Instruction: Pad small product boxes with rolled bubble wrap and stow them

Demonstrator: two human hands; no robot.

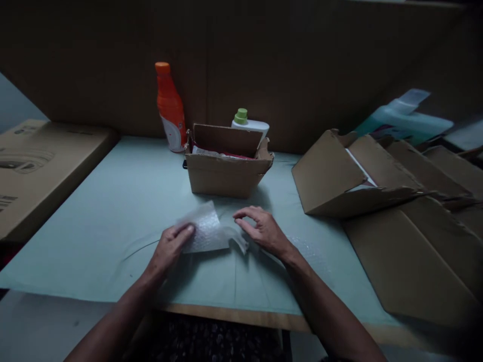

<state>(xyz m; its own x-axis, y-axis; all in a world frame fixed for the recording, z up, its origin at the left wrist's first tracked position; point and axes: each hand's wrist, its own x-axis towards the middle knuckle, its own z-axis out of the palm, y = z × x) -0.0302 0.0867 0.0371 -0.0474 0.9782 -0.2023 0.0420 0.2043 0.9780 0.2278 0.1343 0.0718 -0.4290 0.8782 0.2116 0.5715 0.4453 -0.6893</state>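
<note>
Single view: head-worn camera looking forward and down over tabletop (pixel 121 191), close above front edge (pixel 234 316).

The left hand (pixel 171 246) and right hand (pixel 264 231) are bare, with slender fingers, and the forearms (pixel 126 311) are bare too. The clothing (pixel 215 339) between them is black or very dark, scattered with small pale spots whose exact shape is unclear.

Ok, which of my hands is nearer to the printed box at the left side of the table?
Your left. The left hand is to the right of the printed box, holding bubble wrap; the right hand is farther right, past the wrap.
</note>
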